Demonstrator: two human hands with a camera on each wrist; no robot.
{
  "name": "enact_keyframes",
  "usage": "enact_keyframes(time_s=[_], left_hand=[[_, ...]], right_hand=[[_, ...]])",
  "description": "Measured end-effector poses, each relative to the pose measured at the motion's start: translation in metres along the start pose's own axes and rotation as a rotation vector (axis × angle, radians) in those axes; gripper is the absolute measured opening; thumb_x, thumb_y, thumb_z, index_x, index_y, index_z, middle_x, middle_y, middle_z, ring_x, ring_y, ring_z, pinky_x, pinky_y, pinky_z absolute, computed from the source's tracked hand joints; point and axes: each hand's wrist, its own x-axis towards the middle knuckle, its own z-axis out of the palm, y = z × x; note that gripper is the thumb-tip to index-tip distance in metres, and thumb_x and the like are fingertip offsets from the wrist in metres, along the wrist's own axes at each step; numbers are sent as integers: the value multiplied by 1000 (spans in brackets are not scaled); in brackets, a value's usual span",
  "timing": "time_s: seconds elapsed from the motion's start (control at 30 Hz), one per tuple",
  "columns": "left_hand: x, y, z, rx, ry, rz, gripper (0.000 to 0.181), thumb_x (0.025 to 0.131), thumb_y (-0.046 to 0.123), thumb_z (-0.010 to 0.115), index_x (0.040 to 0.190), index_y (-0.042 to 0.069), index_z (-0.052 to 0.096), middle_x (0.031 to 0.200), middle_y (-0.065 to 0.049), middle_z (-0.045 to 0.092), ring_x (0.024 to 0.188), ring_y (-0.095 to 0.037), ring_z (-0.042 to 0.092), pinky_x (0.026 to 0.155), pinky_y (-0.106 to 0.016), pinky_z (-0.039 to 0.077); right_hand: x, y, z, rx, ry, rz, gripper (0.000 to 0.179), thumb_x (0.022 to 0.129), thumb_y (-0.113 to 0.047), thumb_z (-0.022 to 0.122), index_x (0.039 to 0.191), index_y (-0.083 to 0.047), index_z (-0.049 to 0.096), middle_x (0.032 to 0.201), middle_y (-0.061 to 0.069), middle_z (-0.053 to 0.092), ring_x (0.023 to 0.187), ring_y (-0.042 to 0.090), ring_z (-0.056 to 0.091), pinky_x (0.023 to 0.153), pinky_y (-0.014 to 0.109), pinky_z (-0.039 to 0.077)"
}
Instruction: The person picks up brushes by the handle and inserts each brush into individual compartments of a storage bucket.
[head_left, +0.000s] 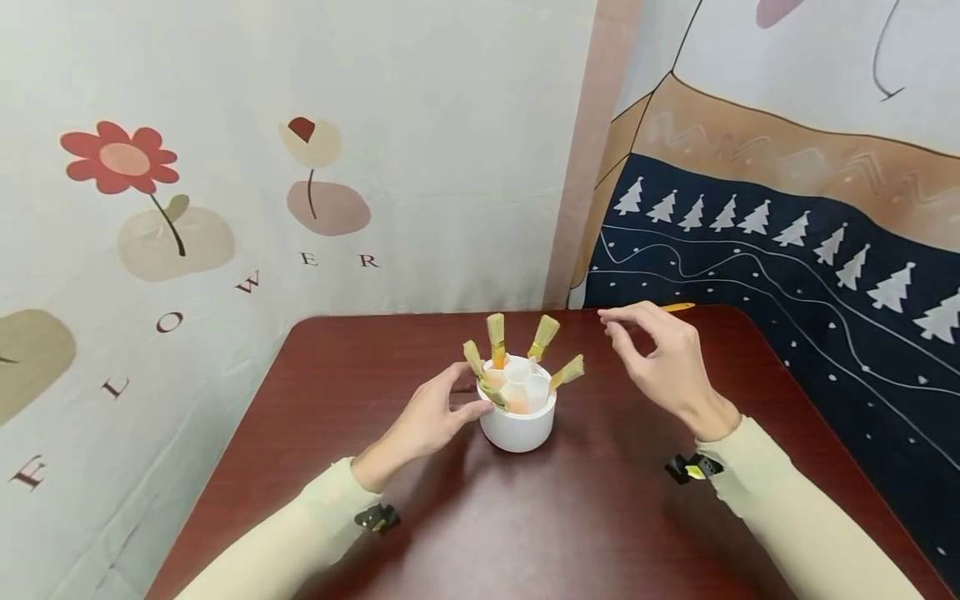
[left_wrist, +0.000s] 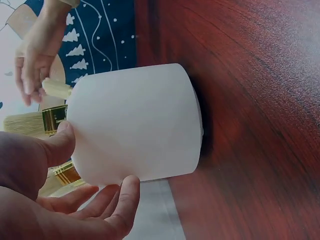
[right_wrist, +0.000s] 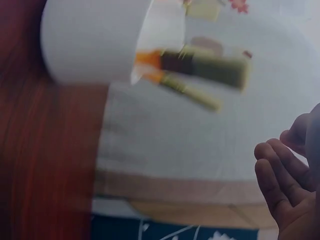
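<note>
A white round brush holder (head_left: 517, 429), divided inside into compartments, stands upright on the table. Several flat paintbrushes (head_left: 496, 333) lean outward in it, bristles up; their orange handles go down inside. My left hand (head_left: 431, 417) holds the holder's left side, thumb near the rim and fingers around the wall (left_wrist: 135, 125). To the right of the holder, my right hand (head_left: 663, 358) is raised in the air, thumb and forefinger bent toward each other but apart. Nothing shows between the right fingertips, and in the right wrist view its fingers (right_wrist: 280, 185) hold nothing visible.
A thin orange stick (head_left: 678, 307) shows behind my right hand near the far table edge; the rest of it is hidden. The dark red table (head_left: 360, 358) ends at a printed cloth (head_left: 450, 208) at the back and a navy one (head_left: 750, 267) at right.
</note>
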Motion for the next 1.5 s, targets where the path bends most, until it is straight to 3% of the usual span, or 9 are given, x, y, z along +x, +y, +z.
enact_keyframes(time_s=[0.27, 0.53, 0.7, 0.77, 0.9, 1.03, 1.2, 1.37, 1.5], left_hand=[[-5, -3, -5, -38, -8, 6, 68, 107, 19, 87, 164, 1, 54, 157, -27, 71, 136, -46, 79, 109, -47, 69], [-15, 6, 15, -17, 183, -65, 84, 92, 29, 102, 156, 4, 54, 151, -17, 70, 136, -34, 75, 111, -51, 67], [-22, 11, 29, 20, 270, -79, 76, 90, 34, 103, 141, 5, 55, 143, -17, 66, 113, -34, 75, 97, -43, 67], [-23, 13, 33, 27, 282, -79, 74, 90, 35, 103, 138, 5, 55, 140, -17, 65, 106, -34, 75, 95, -39, 66], [-21, 16, 37, 30, 284, -82, 73, 91, 35, 101, 139, 6, 55, 138, -17, 65, 111, -37, 74, 98, -38, 62], [-19, 19, 38, 37, 290, -84, 73, 92, 36, 100, 140, 5, 54, 139, -18, 65, 112, -38, 72, 99, -38, 59], [-20, 19, 39, 30, 288, -86, 71, 94, 35, 99, 140, 4, 54, 140, -21, 65, 107, -37, 72, 94, -34, 59], [-23, 18, 39, 11, 277, -90, 70, 96, 34, 97, 143, 6, 54, 142, -21, 67, 116, -38, 73, 91, -33, 61], [-23, 19, 37, -20, 269, -74, 67, 97, 29, 95, 145, 5, 53, 142, -21, 69, 128, -39, 74, 97, -46, 68]], right_hand=[[-1, 41, 3, -64, -57, 50, 31, 105, 1, 81, 134, -8, 84, 123, 10, 86, 100, 22, 77, 97, 2, 47], [-4, 78, 2, -101, -99, 114, 29, 106, 0, 78, 135, -5, 83, 121, 13, 82, 102, 27, 77, 94, 7, 47], [-9, 99, 2, -106, -151, 189, 30, 108, -2, 77, 138, -3, 81, 126, 17, 79, 105, 32, 78, 95, 6, 48], [-10, 107, 2, -111, -178, 220, 31, 109, -4, 76, 139, -2, 80, 129, 19, 77, 109, 35, 78, 96, 12, 51], [-10, 121, 2, -137, -239, 271, 34, 111, -8, 74, 144, 0, 77, 138, 24, 73, 116, 42, 77, 101, 41, 59], [-8, 133, 5, -160, -329, 328, 42, 112, -10, 71, 151, 4, 71, 149, 31, 66, 127, 49, 72, 109, 66, 58], [-5, 150, 11, -183, -478, 411, 53, 115, -14, 68, 161, 10, 59, 163, 38, 53, 143, 57, 60, 124, 75, 49], [-4, 167, 14, -210, -593, 456, 62, 116, -16, 67, 168, 13, 48, 172, 43, 42, 159, 64, 43, 135, 79, 34], [-1, 177, 15, -236, -655, 467, 69, 116, -18, 66, 171, 15, 41, 177, 44, 37, 163, 67, 35, 137, 80, 30]])
